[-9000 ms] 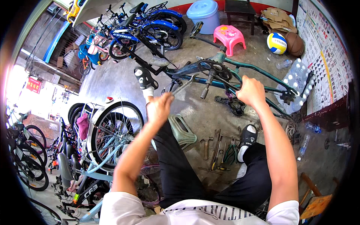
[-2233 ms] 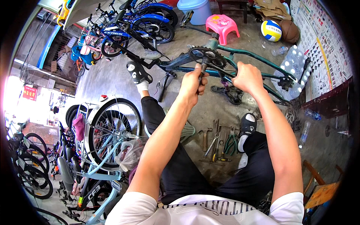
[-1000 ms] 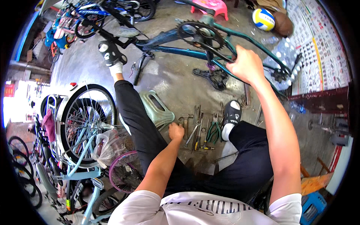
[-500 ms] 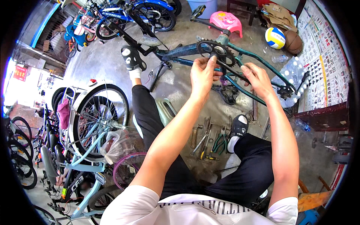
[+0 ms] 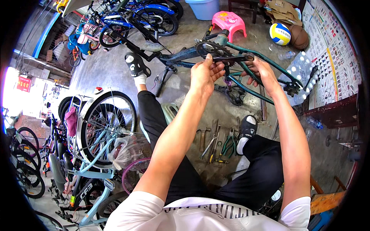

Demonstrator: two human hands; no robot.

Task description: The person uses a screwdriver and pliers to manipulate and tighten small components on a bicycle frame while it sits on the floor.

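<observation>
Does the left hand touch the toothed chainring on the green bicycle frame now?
Touching. In the head view, the fingertips of the left hand lie against the lower edge of the chainring, with no gap visible. The right hand holds the crank arm beside it.

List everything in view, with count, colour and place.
bike frame: one, dark green, on the floor ahead
chainring: one, dark, at the left fingers
hand tools: several, between the legs
stool: one, pink, behind the frame
ball: one, blue, yellow and white, far right
tub: one, light blue, top
light blue bike: one, at the left
blue bikes: several, top left
left hand: at the chainring
right hand: on the frame
</observation>
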